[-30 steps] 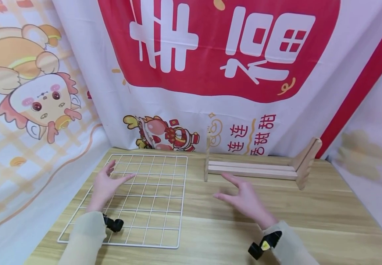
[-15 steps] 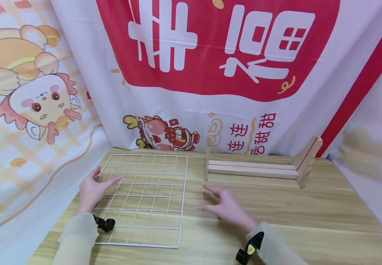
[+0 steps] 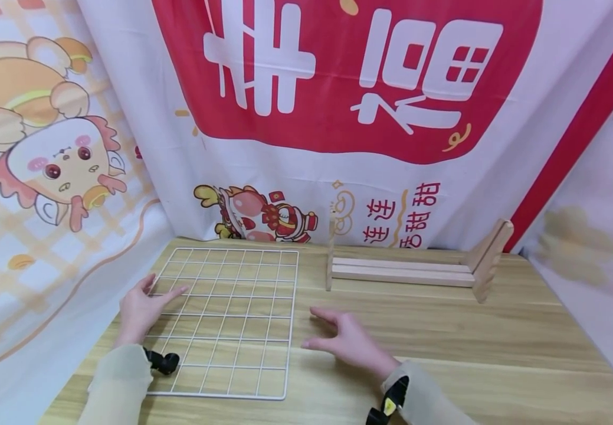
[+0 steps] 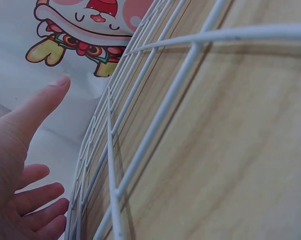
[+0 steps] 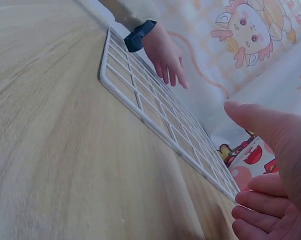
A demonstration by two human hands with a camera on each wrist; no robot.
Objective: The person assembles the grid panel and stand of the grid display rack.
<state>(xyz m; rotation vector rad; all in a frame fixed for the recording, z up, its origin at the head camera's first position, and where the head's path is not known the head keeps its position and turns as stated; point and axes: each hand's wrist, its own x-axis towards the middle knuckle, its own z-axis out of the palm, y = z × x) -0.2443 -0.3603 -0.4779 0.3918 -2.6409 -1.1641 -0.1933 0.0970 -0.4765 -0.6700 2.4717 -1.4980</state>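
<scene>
A white wire grid panel (image 3: 225, 316) lies flat on the wooden table. At its left side is my left hand (image 3: 140, 310), thumb spread from the fingers and reaching over the wires. In the left wrist view the fingertips (image 4: 53, 225) come right up to the panel's outer edge, with the thumb raised apart. My right hand (image 3: 350, 339) hovers just right of the panel's right edge, thumb and fingers spread with nothing between them. The right wrist view shows that hand (image 5: 278, 185) by the near rim of the grid (image 5: 155, 127), and the left hand (image 5: 165, 57) across it.
A wooden stand (image 3: 404, 273) with two upright ends and a double crossbar sits at the back of the table (image 3: 471, 336). A printed cloth (image 3: 295, 177) hangs behind the table, with more cloth (image 3: 62, 283) along the left side.
Both hands have moved left and toward the body: the left from over the grid to its left edge, the right from near the wooden stand to beside the grid's right edge.
</scene>
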